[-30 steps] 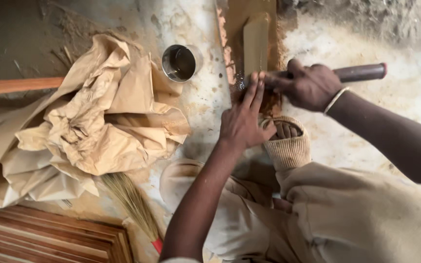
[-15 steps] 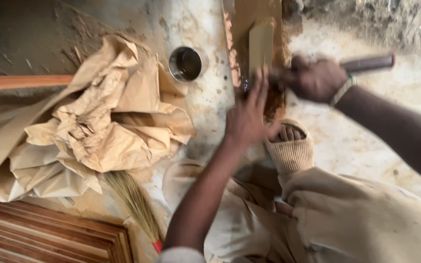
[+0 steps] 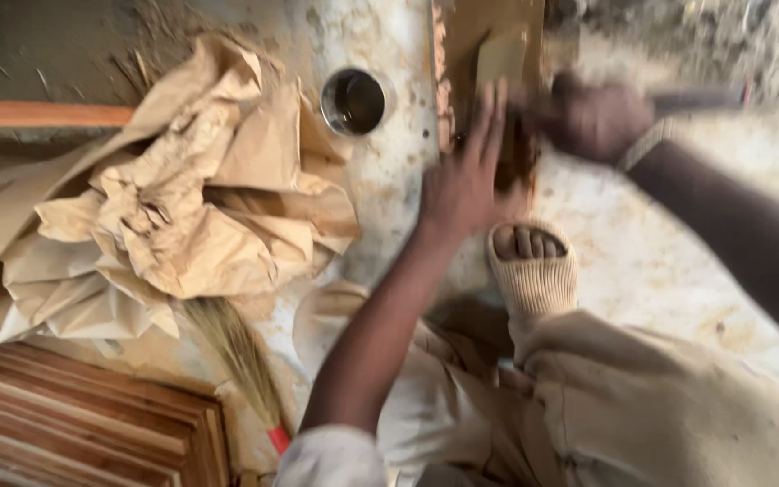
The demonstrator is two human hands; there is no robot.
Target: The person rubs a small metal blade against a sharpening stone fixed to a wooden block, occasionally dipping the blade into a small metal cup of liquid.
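Left hand (image 3: 462, 185) lies flat, fingers spread, on the wood strip (image 3: 499, 63) at 12 o'clock; right hand (image 3: 592, 117) is fisted round a tool handle (image 3: 701, 99), blurry; blade could skid into those fingers, foot (image 3: 529, 261) at 6 too, honestly.

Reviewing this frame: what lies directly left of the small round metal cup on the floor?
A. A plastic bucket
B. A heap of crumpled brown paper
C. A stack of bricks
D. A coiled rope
B: the metal cup sits beside a heap of crumpled brown paper, which spreads across the floor to its left; no rope, bricks or bucket appear there.
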